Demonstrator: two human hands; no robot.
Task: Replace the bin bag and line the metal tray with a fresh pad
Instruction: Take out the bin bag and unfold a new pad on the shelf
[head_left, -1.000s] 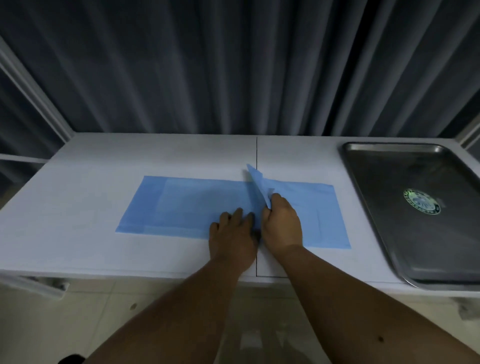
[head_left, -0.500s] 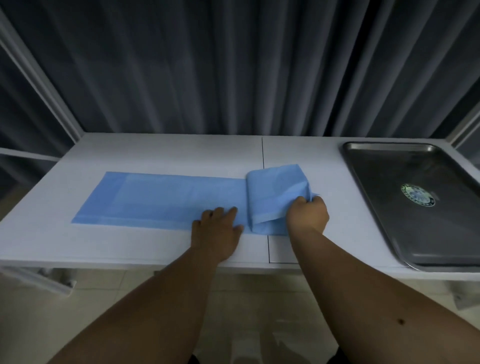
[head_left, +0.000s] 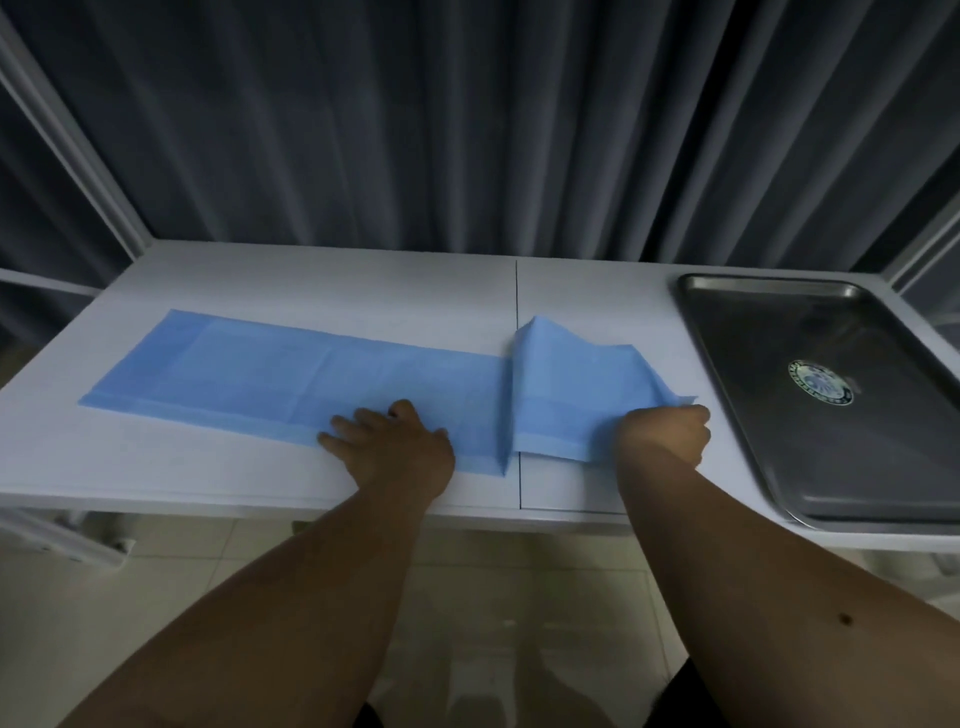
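Change: since half a second ago we have drawn the folded end of the blue pad (head_left: 291, 379) further right, so more of it lies unrolled, and our right hand (head_left: 665, 434) now sits nearer the metal tray (head_left: 737, 332).
Pad: it lies lengthwise across the white desk (head_left: 322, 275), flat on the left; just right of the desk's centre seam (head_left: 518, 291) a fold stands up, and the last section slopes down from it toward our right hand.
Left hand: our left hand (head_left: 400, 441) rests palm down on the pad's near edge, just left of the fold, its fingers (head_left: 343, 421) spread apart and straight, pressing the sheet to the desk.
Right hand: it pinches the pad's right end, fingers curled and clamped on the near corner of the sheet, which pokes out past the knuckles.
Tray: it sits at the desk's right end, apart from the pad, bare metal with a round green sticker (head_left: 820, 382) on its floor.
Background: dark pleated curtains (head_left: 467, 130) hang behind the desk; pale floor tiles (head_left: 519, 597) show below.
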